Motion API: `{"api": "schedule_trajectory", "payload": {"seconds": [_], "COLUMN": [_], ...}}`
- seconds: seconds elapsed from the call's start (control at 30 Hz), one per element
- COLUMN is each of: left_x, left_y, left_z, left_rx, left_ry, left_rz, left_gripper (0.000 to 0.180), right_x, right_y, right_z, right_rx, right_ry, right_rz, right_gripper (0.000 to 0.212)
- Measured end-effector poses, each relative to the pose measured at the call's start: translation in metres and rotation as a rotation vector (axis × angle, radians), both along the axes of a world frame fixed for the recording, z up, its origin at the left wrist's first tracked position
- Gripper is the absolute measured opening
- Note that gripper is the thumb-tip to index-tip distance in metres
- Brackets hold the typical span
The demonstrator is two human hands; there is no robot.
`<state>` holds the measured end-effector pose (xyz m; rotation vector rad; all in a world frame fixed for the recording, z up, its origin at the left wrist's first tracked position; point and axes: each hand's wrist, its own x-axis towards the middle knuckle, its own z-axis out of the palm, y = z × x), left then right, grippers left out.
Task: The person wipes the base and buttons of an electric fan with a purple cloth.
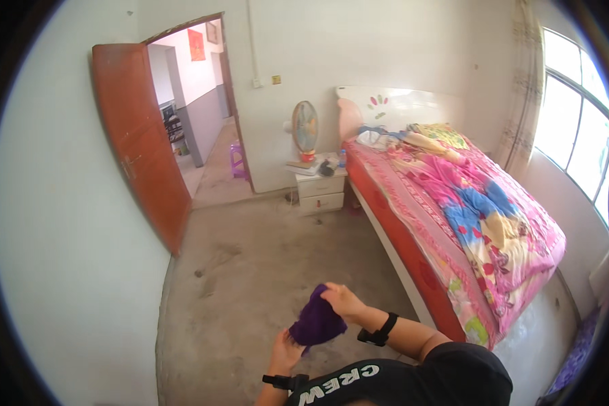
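A dark purple cloth is stretched between my two hands in front of my body, above the bare floor. My left hand grips its lower left edge, with the fingers partly behind the fabric. My right hand pinches the upper right corner. The cloth looks soft and bunched, and a small end hangs below it. What kind of cloth it is cannot be made out. Black bands with small devices sit on both my wrists.
To the right stands a bed with a rumpled floral quilt. A white nightstand beside it bears a fan. At left a reddish-brown door stands open to a hallway with a purple stool. A window is at right.
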<state>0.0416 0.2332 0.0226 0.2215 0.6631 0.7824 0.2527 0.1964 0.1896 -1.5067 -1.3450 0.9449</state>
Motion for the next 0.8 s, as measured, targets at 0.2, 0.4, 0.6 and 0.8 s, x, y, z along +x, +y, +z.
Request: {"api": "schedule_trajectory", "payload": {"seconds": [0.2,0.4,0.6,0.8], "left_x": [0.042,0.1,0.163,0.217], "left_y": [0.077,0.172,0.224,0.324], "left_z": [0.082,0.005,0.032,0.042], "left_rx": [0.408,0.867,0.483,0.566], "left_ry": [0.664,0.333,0.149,0.406], "left_rz": [-0.09,-0.405,-0.347,-0.356], "left_gripper": [0.061,0.084,0.069,0.048], "right_x": [0.01,0.041,0.107,0.176], "right_y": [0.103,0.168,0.254,0.362], "right_z": [0.021,0.028,0.028,0.004], "right_rx": [0.324,0.028,0.008,-0.117], "right_ry": [0.212,0.633,0.688,0.527], "right_rz": [-0.117,-0.019,-0.198,-0.177], "right_gripper": [0.028,0.038,0.042,0.053]}}
